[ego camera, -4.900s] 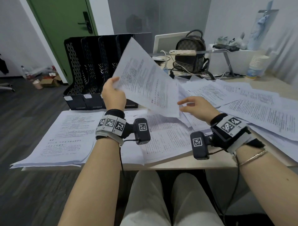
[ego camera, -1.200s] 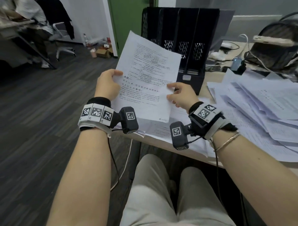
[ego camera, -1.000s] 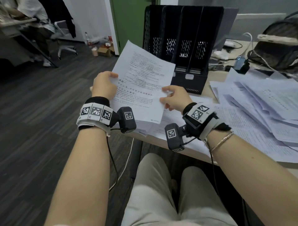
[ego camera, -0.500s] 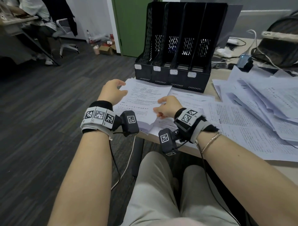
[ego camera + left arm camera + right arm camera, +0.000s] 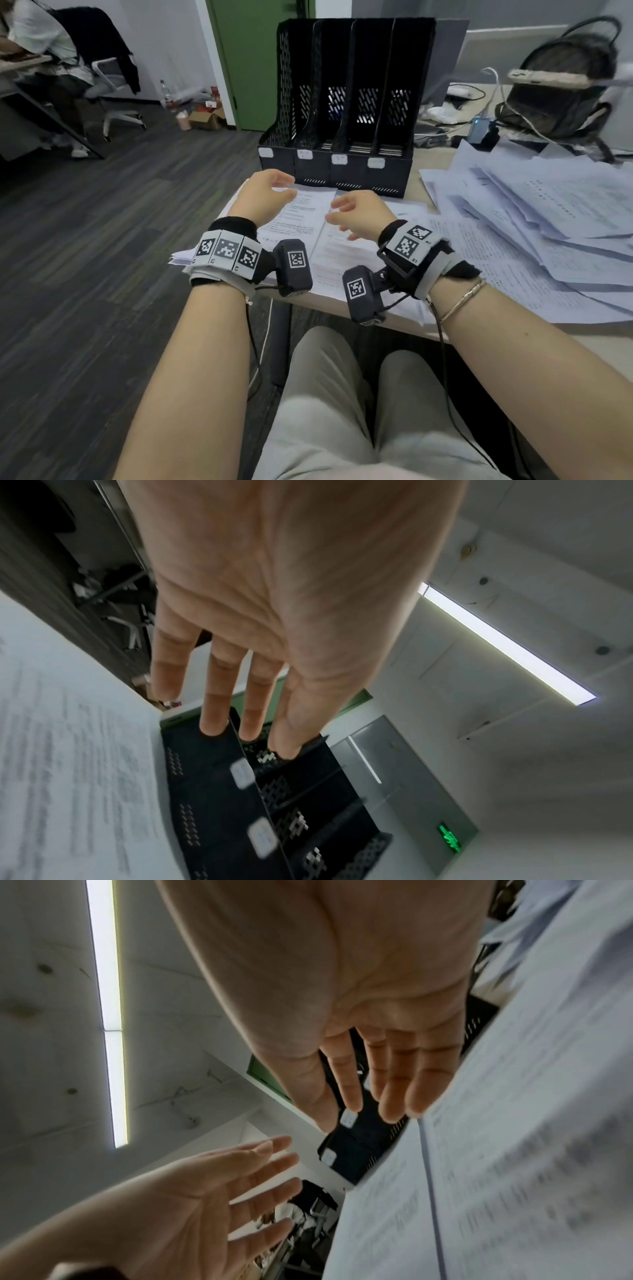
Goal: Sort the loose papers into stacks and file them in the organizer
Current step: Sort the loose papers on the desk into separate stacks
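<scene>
Above 1 stack (image 5: 301, 219), 2 empty hands (image 5: 263, 197) hover.

Ceiling strip light (image 5: 507, 645); wrist views motion-blurred.

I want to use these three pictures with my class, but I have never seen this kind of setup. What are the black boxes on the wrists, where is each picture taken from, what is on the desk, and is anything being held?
No machine here: a person sits at a desk, wearing three cameras. The wide picture comes from a camera on the head, looking down at both arms. The black boxes strapped to the wrists are the other two cameras; each looks along the palm towards the fingers, so those pictures look tilted and show the ceiling lights.

The left hand and right hand hover with fingers spread over a stack of printed papers at the desk's near corner. Neither has a grip on anything.

Behind the stack stands a black mesh organizer with upright slots. More loose papers are spread out to the right, with a dark bag beyond them.
</scene>
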Demonstrator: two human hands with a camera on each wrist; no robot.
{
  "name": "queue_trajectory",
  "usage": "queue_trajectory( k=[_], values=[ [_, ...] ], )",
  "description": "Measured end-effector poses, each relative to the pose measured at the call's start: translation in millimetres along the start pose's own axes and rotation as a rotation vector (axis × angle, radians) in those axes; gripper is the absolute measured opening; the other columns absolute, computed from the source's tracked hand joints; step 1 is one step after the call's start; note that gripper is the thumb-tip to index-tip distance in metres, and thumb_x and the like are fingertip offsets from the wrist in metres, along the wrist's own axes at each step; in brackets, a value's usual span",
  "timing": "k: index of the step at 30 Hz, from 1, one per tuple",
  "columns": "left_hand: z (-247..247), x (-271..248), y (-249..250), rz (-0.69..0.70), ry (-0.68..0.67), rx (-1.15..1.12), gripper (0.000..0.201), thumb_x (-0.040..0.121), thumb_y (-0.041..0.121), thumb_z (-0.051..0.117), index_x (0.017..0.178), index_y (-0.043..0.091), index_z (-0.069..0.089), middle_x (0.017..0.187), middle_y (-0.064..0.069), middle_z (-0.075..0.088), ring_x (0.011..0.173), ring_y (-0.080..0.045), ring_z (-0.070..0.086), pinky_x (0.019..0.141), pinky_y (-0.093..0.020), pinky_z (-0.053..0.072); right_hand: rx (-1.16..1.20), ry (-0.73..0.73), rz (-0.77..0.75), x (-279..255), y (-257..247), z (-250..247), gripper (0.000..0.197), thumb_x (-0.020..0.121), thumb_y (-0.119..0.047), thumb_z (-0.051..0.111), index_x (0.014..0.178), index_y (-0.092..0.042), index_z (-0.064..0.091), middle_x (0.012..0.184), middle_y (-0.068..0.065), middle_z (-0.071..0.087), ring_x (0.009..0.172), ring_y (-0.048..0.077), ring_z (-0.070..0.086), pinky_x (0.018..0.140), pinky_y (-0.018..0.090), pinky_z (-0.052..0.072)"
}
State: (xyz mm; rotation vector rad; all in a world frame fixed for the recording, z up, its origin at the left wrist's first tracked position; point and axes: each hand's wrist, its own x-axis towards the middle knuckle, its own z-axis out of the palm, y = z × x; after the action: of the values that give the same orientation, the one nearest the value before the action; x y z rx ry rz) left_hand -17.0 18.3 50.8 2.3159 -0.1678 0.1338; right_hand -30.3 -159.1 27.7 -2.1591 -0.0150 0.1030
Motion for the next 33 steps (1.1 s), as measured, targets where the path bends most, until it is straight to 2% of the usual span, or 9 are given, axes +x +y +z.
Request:
queue_trajectory(
  k=[4, 8, 14, 18, 22, 25, 27, 29, 33],
  values=[
    [21.5, 4.2, 26.1, 0.057, -0.050, -0.044, 0.031, 0.092, 0.019, 0.055, 0.122, 0.013, 0.059, 0.125, -0.001, 0.060, 0.115, -0.010, 0.053, 0.088, -0.020, 0.036, -0.025, 0.086, -0.053, -9.0, 5.3, -33.7, 0.033, 0.085, -0.020, 0.066, 0.116, -0.011, 0.062, 0.113, 0.001, 0.059, 0.106, 0.017, 0.059, 0.080, 0.030, 0.051],
    [46.6, 9.3, 51.1, 0.104, -0.094, -0.064, 0.031, 0.092, 0.020, 0.055, 0.121, 0.013, 0.059, 0.122, 0.002, 0.060, 0.114, -0.008, 0.053, 0.094, -0.024, 0.040, -0.088, 0.141, -0.041, -19.5, 19.4, -69.5, 0.032, 0.085, -0.020, 0.065, 0.116, -0.013, 0.063, 0.117, 0.000, 0.060, 0.117, 0.010, 0.051, 0.084, 0.019, 0.035],
    [87.7, 11.9, 87.2, 0.150, -0.207, -0.066, 0.033, 0.093, 0.022, 0.054, 0.125, 0.014, 0.057, 0.121, 0.002, 0.060, 0.108, -0.006, 0.052, 0.089, -0.021, 0.039, -0.072, 0.226, 0.067, -36.4, 57.2, -118.5, 0.028, 0.084, -0.020, 0.066, 0.111, -0.014, 0.065, 0.124, 0.005, 0.059, 0.118, 0.015, 0.051, 0.089, 0.022, 0.035],
    [112.6, 14.0, 102.2, 0.098, -0.304, -0.037, 0.037, 0.092, 0.026, 0.056, 0.126, 0.014, 0.054, 0.120, -0.002, 0.062, 0.107, -0.016, 0.058, 0.093, -0.032, 0.047, -0.105, 0.259, 0.122, -50.3, 82.5, -146.5, 0.031, 0.084, -0.019, 0.066, 0.114, -0.012, 0.064, 0.125, 0.004, 0.059, 0.120, 0.014, 0.050, 0.088, 0.020, 0.033],
    [133.6, 10.6, 109.9, -0.003, -0.399, 0.050, 0.052, 0.090, 0.032, 0.059, 0.136, 0.014, 0.043, 0.129, -0.005, 0.054, 0.108, -0.021, 0.057, 0.087, -0.032, 0.050, -0.119, 0.300, 0.176, -63.1, 105.4, -166.8, 0.032, 0.083, -0.020, 0.068, 0.114, -0.012, 0.065, 0.128, 0.007, 0.058, 0.122, 0.016, 0.050, 0.098, 0.027, 0.036],
    [145.4, 7.4, 110.8, -0.098, -0.425, 0.069, 0.064, 0.089, 0.031, 0.062, 0.142, 0.010, 0.033, 0.134, -0.009, 0.049, 0.109, -0.022, 0.055, 0.083, -0.032, 0.054, -0.132, 0.255, 0.203, -73.9, 116.8, -173.2, 0.034, 0.085, -0.019, 0.067, 0.117, -0.010, 0.064, 0.130, 0.006, 0.056, 0.124, 0.017, 0.048, 0.096, 0.026, 0.034],
    [151.4, 5.1, 111.4, -0.178, -0.440, 0.047, 0.067, 0.088, 0.027, 0.065, 0.141, 0.005, 0.031, 0.125, -0.010, 0.053, 0.100, -0.022, 0.058, 0.083, -0.034, 0.055, -0.160, 0.205, 0.220, -81.0, 124.0, -173.9, 0.035, 0.086, -0.022, 0.067, 0.119, -0.011, 0.063, 0.132, 0.005, 0.055, 0.125, 0.017, 0.047, 0.093, 0.023, 0.033],
    [156.2, 3.9, 112.8, -0.236, -0.433, 0.046, 0.064, 0.086, 0.022, 0.068, 0.136, 0.001, 0.035, 0.105, -0.011, 0.056, 0.090, -0.023, 0.059, 0.082, -0.036, 0.054, -0.204, 0.130, 0.258, -86.2, 130.8, -173.1, 0.037, 0.086, -0.026, 0.066, 0.121, -0.014, 0.061, 0.134, 0.004, 0.054, 0.126, 0.017, 0.047, 0.092, 0.023, 0.031],
    [160.2, 4.2, 113.7, -0.302, -0.427, 0.007, 0.051, 0.080, 0.012, 0.074, 0.117, 0.000, 0.041, 0.073, -0.010, 0.055, 0.062, -0.021, 0.058, 0.059, -0.030, 0.051, -0.279, 0.012, 0.315, -92.9, 138.0, -170.9, 0.044, 0.086, -0.033, 0.065, 0.127, -0.016, 0.057, 0.137, 0.003, 0.052, 0.127, 0.017, 0.046, 0.093, 0.023, 0.031]
  ],
)
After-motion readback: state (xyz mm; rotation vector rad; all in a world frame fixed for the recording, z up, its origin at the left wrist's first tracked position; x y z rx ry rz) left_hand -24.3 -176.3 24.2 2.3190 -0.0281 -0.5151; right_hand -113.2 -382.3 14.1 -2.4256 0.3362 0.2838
